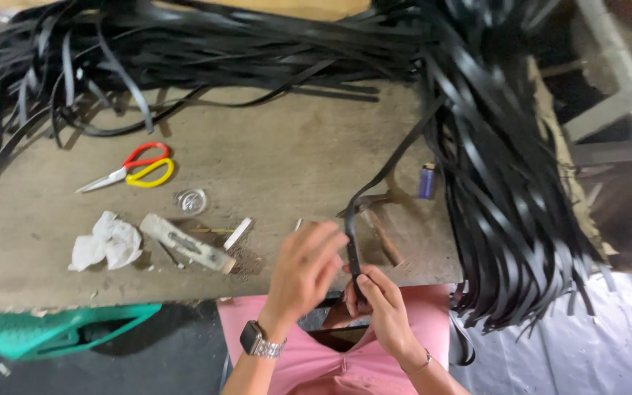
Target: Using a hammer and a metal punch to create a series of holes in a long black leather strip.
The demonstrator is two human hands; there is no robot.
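Worn, dusty tabletop (272, 157) carries a big heap of flat, glossy black straps (491, 146). One narrow black strap (374, 183) runs down to the front edge, where the right hand (382, 303) pinches its end and the left hand (305, 274) curls loosely against it.

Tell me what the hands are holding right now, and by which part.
Both hands grip one black strap near its lower end: the right hand pinches it from below, the left hand closes on it just above.
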